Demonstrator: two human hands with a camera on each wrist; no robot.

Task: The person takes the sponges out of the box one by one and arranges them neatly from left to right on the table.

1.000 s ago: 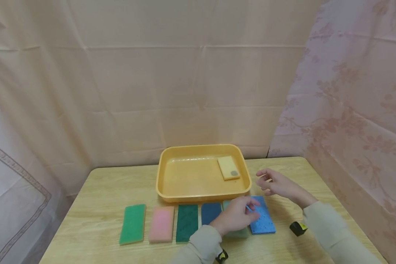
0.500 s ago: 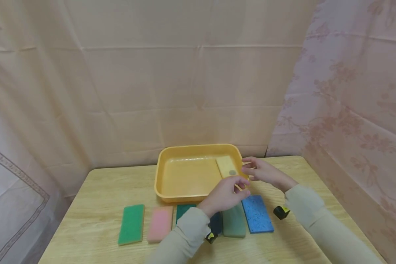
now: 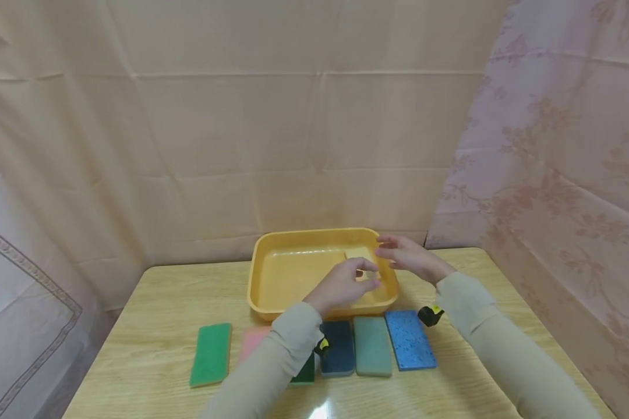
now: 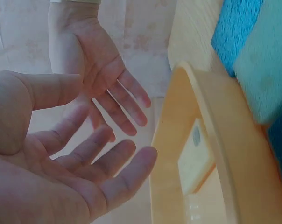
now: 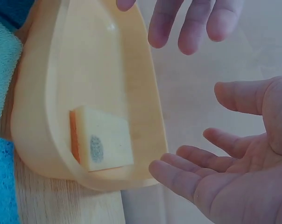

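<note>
A pale yellow sponge [image 5: 110,140] with a grey oval spot and an orange underside lies in the right end of the yellow tray [image 3: 288,311]. Over the tray, my left hand [image 3: 343,284] hovers with relaxed fingers and an empty palm. My right hand [image 3: 411,256] is above the tray's right rim, its fingers loosely spread and holding nothing. Both palms face each other across a gap in the left wrist view. In the head view the hands partly cover the yellow sponge.
Along the tray's near side lie a green sponge [image 3: 211,354], a pink sponge [image 3: 253,340], a dark green sponge [image 3: 305,372], a navy sponge [image 3: 338,349], a grey-green sponge [image 3: 372,347] and a speckled blue sponge [image 3: 410,340]. My left sleeve covers part of the pink and dark green ones.
Both hands have moved left and away from me, from above the grey-green and blue sponges and the table right of the tray to over the tray's right part. The sponges have stayed put.
</note>
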